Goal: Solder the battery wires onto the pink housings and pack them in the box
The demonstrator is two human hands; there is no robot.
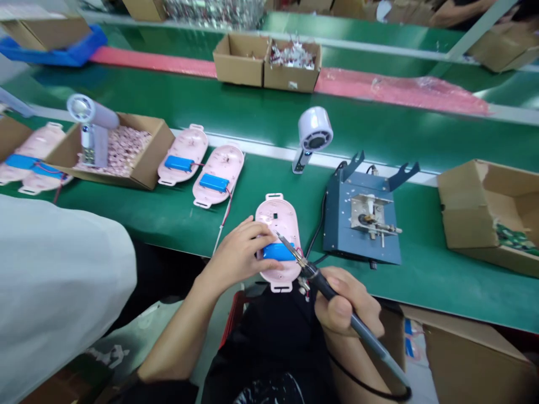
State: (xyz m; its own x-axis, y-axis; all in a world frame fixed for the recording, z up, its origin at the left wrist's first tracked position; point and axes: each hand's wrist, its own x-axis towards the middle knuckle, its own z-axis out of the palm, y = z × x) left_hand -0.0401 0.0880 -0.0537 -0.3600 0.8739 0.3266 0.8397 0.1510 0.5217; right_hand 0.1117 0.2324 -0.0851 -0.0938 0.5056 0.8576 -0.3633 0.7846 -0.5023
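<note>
A pink plastic shell (275, 216) lies on the near edge of the green bench, with a blue battery pack (280, 252) and thin red wires in it. My left hand (244, 247) grips the shell from its left side, its fingers and thumb lying over the shell around the battery's left end. In my right hand (349, 303), closed round the handle, is a soldering iron (314, 274). Its metal tip points up and left, over the shell just above the battery; whether it touches cannot be made out. Small metal parts (303, 286) show beside the shell's lower right.
A blue-grey metal stand (362, 219) sits right of the shell, with a white handheld fan (314, 132) behind. Two more pink shells (223, 160) with batteries lie left, near a carton (155, 151) of small pink parts. Another carton (467, 213) stands right. A person's white sleeve (63, 292) is close left.
</note>
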